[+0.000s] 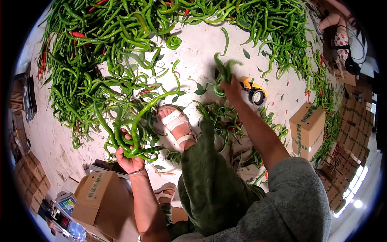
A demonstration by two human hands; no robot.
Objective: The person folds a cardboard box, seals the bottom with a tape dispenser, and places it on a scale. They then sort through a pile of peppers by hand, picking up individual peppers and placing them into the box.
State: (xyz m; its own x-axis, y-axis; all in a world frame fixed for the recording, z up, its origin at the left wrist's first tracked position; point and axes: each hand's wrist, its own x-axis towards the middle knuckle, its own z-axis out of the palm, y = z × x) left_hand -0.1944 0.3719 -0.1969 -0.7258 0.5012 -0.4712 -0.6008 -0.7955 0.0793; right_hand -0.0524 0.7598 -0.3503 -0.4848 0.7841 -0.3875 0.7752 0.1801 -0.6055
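Observation:
Several long green chili peppers point(135, 137) are bunched in my left hand point(130, 161), whose fingers curl around them beside the left part of the heap. My right hand point(231, 90) is closed on a smaller bunch of green chili peppers point(222, 72), slightly blurred, above the pale floor. A big heap of green chili peppers point(80, 80), with a few red ones among them, spreads over the left and far side. Just right of my right hand lies a yellow tape dispenser point(254, 90). More loose peppers point(221, 117) and leaves lie below that hand, near my sandalled foot point(175, 123).
An open carton point(107, 201) stands at lower left, next to a scale with a keypad point(67, 205). A closed carton point(307, 131) stands at right. Stacked cartons point(350, 133) line the far right, and another person's arm point(332, 20) shows at upper right.

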